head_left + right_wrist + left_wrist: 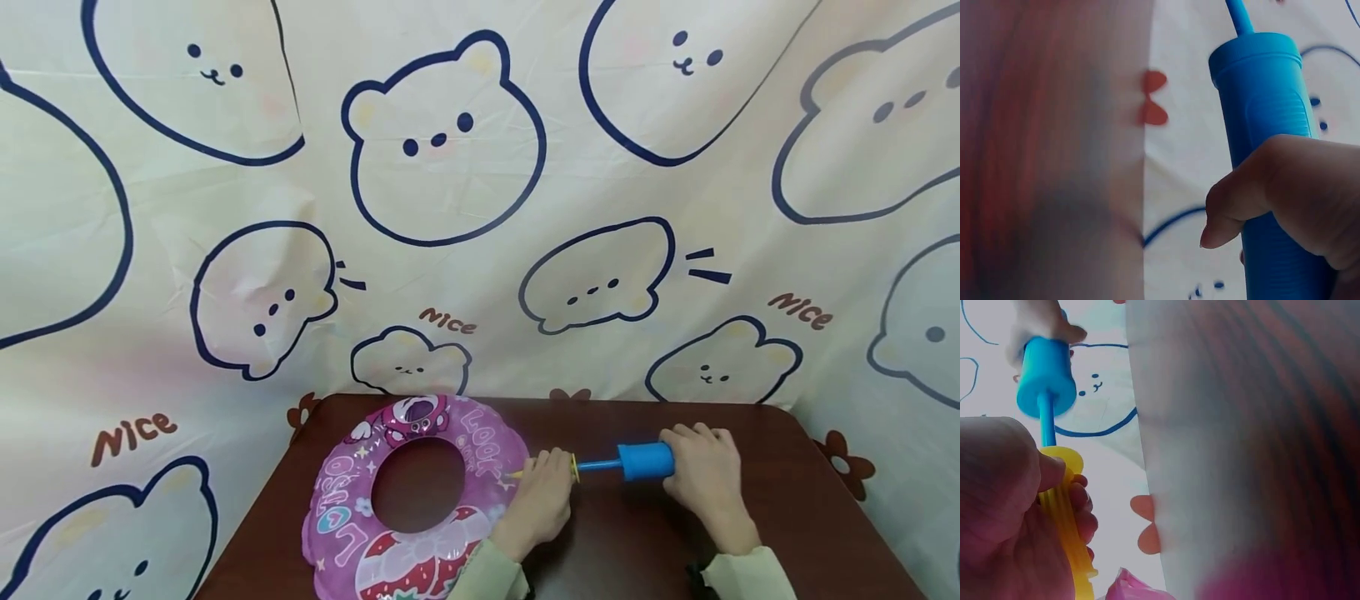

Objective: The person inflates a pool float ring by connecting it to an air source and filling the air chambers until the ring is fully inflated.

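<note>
Left sleeve (491, 575), pale green; right sleeve (752, 575), matching (dark piece (697, 582) beside it, indistinct). Left hand (542, 496), right hand (707, 473): bare.

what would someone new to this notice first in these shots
Probably the glossy pink-purple swim ring, lying on the left part of the dark brown table. Next comes the bright blue and yellow pump to its right, the left hand gripping the yellow end and the right hand the blue one. Behind the table, big outlined animal faces fill the pale backdrop.
</note>
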Demonstrator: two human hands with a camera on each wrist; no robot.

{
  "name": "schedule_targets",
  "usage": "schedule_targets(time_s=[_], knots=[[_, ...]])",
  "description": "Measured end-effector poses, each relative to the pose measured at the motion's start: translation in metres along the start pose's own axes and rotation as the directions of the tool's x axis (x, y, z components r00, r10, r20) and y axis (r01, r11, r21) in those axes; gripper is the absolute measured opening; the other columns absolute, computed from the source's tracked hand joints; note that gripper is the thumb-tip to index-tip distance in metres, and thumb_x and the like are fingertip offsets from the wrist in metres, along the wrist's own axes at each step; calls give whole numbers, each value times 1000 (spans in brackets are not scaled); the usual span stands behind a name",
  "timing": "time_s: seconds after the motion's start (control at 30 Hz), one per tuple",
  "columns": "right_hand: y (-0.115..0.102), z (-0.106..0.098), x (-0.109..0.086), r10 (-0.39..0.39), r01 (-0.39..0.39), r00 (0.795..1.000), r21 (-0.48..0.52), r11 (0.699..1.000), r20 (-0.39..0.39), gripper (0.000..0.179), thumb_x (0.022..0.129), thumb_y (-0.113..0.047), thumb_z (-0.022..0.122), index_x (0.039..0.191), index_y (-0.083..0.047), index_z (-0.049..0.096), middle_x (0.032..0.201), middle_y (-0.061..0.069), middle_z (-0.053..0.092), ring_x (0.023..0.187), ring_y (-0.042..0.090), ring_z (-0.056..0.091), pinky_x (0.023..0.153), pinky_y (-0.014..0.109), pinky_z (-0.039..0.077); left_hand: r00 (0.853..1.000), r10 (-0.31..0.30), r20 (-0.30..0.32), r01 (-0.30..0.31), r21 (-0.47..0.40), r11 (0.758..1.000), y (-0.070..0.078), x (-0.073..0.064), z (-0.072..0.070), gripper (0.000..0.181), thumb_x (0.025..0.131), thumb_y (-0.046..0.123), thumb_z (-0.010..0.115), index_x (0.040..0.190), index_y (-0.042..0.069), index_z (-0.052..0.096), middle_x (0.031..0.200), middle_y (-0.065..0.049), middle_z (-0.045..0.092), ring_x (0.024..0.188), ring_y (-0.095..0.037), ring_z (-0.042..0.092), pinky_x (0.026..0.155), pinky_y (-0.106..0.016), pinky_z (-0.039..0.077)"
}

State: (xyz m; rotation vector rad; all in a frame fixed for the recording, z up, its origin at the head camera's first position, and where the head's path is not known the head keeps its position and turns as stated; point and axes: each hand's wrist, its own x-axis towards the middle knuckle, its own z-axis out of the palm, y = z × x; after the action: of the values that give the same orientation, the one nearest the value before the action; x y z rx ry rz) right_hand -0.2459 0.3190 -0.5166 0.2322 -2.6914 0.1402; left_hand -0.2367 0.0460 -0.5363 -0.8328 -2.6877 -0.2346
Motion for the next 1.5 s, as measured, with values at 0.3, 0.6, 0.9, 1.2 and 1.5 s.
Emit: schedule_targets(time_s=[0.3, 0.6, 0.9, 1.2, 1.5], knots=[[30, -10, -4, 35, -36, 998, -24, 999, -50, 54, 54, -10, 93, 106, -3, 77, 100, 18, 76, 96, 41, 63, 95, 66, 44, 999, -29, 18, 29, -16, 999, -1, -1, 0, 17, 98, 14, 69, 107, 14, 55, 96, 3, 50, 92, -16, 49, 83, -28, 40], [-8, 5, 1, -37, 40, 998, -51, 998, 58, 54, 60, -20, 92, 111, -8, 79, 105, 11, 77, 96, 36, 70, 90, 60, 51, 1000, 1, 4, -2, 87, 996, 5, -2, 4, 44, 76, 13, 80, 112, 11, 54, 98, 2, 46, 93, -17, 45, 84, -30, 38], [-52, 27, -2, -73, 72, 997, -71, 995, -19, 53, 62, -21, 92, 111, -10, 78, 108, 10, 77, 97, 34, 70, 88, 59, 54, 999, 33, -16, -31, 111, 993, 6, -3, 6, 45, 80, 17, 81, 117, 10, 55, 101, 0, 50, 94, -19, 47, 86, -31, 40], [-25, 16, 2, -47, 47, 999, -4, 999, -15, 51, 61, -16, 93, 110, -9, 78, 105, 11, 77, 98, 37, 67, 89, 58, 48, 999, 26, -37, -24, 48, 999, 2, 1, 2, 30, 94, 15, 70, 120, 11, 55, 101, 1, 50, 94, -17, 47, 86, -29, 40], [35, 5, -5, 11, -10, 999, 17, 1000, -36, 52, 57, -10, 91, 106, -3, 76, 98, 16, 75, 93, 40, 63, 91, 64, 45, 1000, -1, -16, 2, 17, 1000, -1, 1, 5, 12, 104, 19, 61, 112, 13, 54, 99, 2, 49, 92, -17, 46, 85, -28, 40]])
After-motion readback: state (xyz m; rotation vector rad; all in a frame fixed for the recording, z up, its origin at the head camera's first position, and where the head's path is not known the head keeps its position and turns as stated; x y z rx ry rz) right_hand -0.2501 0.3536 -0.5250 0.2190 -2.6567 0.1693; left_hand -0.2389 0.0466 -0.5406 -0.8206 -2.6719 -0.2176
